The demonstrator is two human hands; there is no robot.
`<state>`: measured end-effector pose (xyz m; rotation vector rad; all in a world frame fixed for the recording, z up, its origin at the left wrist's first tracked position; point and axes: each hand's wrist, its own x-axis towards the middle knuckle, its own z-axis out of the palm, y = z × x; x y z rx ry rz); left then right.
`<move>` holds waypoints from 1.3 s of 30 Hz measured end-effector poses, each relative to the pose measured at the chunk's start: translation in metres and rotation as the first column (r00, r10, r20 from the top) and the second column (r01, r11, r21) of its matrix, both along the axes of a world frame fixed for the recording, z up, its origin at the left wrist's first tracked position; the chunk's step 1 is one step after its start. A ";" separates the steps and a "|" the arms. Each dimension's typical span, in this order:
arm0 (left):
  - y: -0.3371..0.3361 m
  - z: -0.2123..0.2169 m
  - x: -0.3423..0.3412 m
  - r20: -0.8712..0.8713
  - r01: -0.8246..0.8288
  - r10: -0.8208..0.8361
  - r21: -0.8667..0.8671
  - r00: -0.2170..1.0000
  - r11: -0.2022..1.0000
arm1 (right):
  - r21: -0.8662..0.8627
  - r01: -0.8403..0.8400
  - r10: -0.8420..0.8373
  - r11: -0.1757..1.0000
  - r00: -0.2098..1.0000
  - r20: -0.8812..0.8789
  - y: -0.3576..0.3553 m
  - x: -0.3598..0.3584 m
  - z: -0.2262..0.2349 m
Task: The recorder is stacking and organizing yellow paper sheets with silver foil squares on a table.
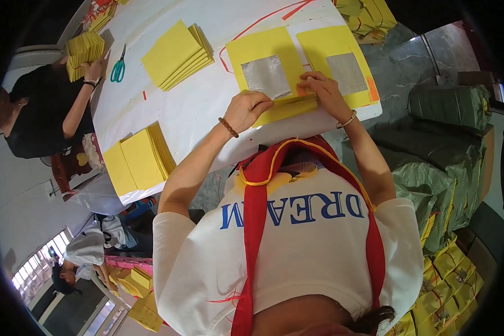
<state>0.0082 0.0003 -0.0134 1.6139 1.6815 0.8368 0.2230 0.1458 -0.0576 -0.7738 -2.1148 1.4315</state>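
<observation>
A stack of yellow paper sheets point(269, 47) lies before me, its top sheet bearing a silver foil square point(266, 77). At the near left corner of that stack, my left hand point(246, 111) is closed, thumb and fingers pinching the sheet's edge. My right hand point(326, 95) bends over the near right corner, its fingertips closed on the paper's edge beside an orange patch. Just right of it lies a second yellow pile point(319, 42) with its own silver foil square point(347, 73). The undersides of my fingers are hidden.
On the white table point(207, 112) are a fanned yellow paper stack point(179, 56), another stack point(140, 159), green-handled scissors point(118, 70) and red strips point(263, 19). A co-worker point(45, 106) holds a yellow bundle point(85, 53) at left. Green wrapped bales point(425, 151) stand at right.
</observation>
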 end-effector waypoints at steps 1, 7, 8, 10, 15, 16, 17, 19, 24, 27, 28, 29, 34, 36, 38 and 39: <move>0.001 0.000 -0.001 -0.013 0.000 0.000 -0.025 1.000 1.000 | 0.009 0.014 -0.014 1.000 1.000 -0.002 -0.001 -0.002 0.002; 0.003 0.004 -0.002 0.023 -0.033 0.036 -0.106 0.999 0.994 | -0.079 0.030 -0.032 0.996 0.999 -0.018 -0.001 -0.004 0.000; 0.004 0.005 -0.002 0.040 -0.040 0.046 -0.135 0.998 0.990 | -0.007 0.024 -0.024 1.000 0.999 -0.024 0.000 -0.003 0.000; 0.005 0.003 -0.002 0.047 -0.049 0.057 -0.145 0.997 0.988 | 0.001 0.002 -0.002 1.000 1.000 0.005 0.001 -0.002 0.004; 0.006 0.003 -0.004 0.052 -0.042 0.051 -0.170 0.997 0.985 | 0.058 -0.004 0.002 0.998 1.000 0.031 0.000 -0.001 0.005; 0.006 0.002 -0.004 0.057 -0.045 0.056 -0.175 0.997 0.983 | 0.008 0.009 -0.009 1.000 0.998 0.059 -0.002 -0.003 0.013; 0.006 0.001 -0.005 0.062 -0.048 0.060 -0.181 0.996 0.982 | -0.042 0.022 -0.019 0.999 0.996 0.088 -0.003 -0.004 0.018; 0.008 0.001 -0.006 0.071 -0.044 0.059 -0.191 0.996 0.981 | -0.065 0.033 -0.027 0.997 0.996 0.082 -0.001 -0.001 0.007; 0.009 -0.004 -0.008 0.114 -0.043 0.068 -0.211 0.991 0.977 | -0.030 0.005 -0.003 1.000 0.998 0.056 0.002 0.003 -0.006; 0.009 -0.007 -0.008 0.138 -0.051 0.081 -0.203 0.987 0.978 | -0.035 -0.034 0.034 0.999 0.999 0.010 0.004 0.005 -0.008; 0.009 -0.007 -0.009 0.149 -0.069 0.101 -0.205 0.984 0.976 | 0.082 -0.045 0.040 0.996 0.997 0.064 0.003 0.006 -0.007; 0.008 -0.007 -0.009 0.161 -0.087 0.121 -0.206 0.980 0.975 | 0.198 -0.063 0.040 0.978 0.992 0.118 0.002 0.006 -0.005; -0.001 0.014 -0.015 0.227 0.055 -0.016 -0.163 0.974 0.985 | 0.242 -0.060 0.011 0.968 0.980 0.200 -0.003 0.001 0.005; -0.006 0.019 -0.023 0.251 0.129 -0.112 -0.050 0.961 0.990 | 0.163 -0.035 0.006 0.986 0.984 0.176 -0.001 -0.002 0.003; -0.009 0.014 -0.032 -0.212 0.138 -0.084 0.255 0.974 0.957 | 0.241 0.016 -0.025 0.970 0.999 0.036 -0.001 -0.007 0.005; -0.010 0.006 -0.033 -0.332 0.106 -0.014 0.262 0.943 0.959 | 0.244 0.008 -0.017 0.970 0.999 0.037 0.000 -0.007 0.004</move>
